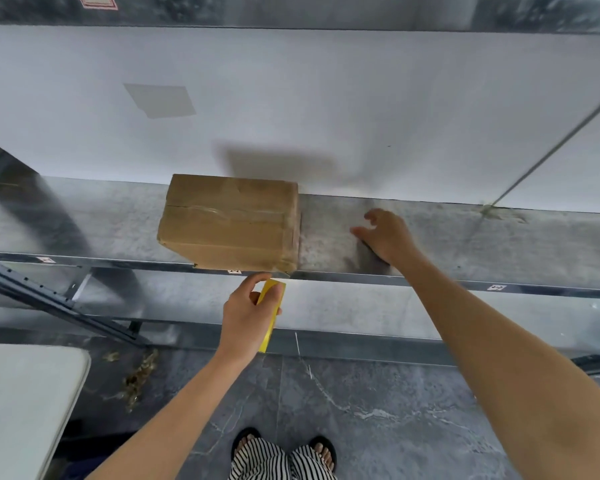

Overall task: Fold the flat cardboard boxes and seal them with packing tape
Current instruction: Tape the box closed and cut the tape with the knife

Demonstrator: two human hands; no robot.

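A folded brown cardboard box (229, 221) sits on a metal shelf (465, 233), with clear packing tape running along its top seam and down its right side. My left hand (246, 311) hovers just below the box's front corner and grips a flat yellow tool (272, 313). My right hand (387, 235) is over the shelf to the right of the box, a short gap away, with fingers loosely spread and holding nothing.
A white wall (326, 98) backs the shelf. A lower shelf level (187, 296) lies beneath. A white table corner (25, 393) stands at the lower left. Some debris (139, 375) lies on the dark tiled floor.
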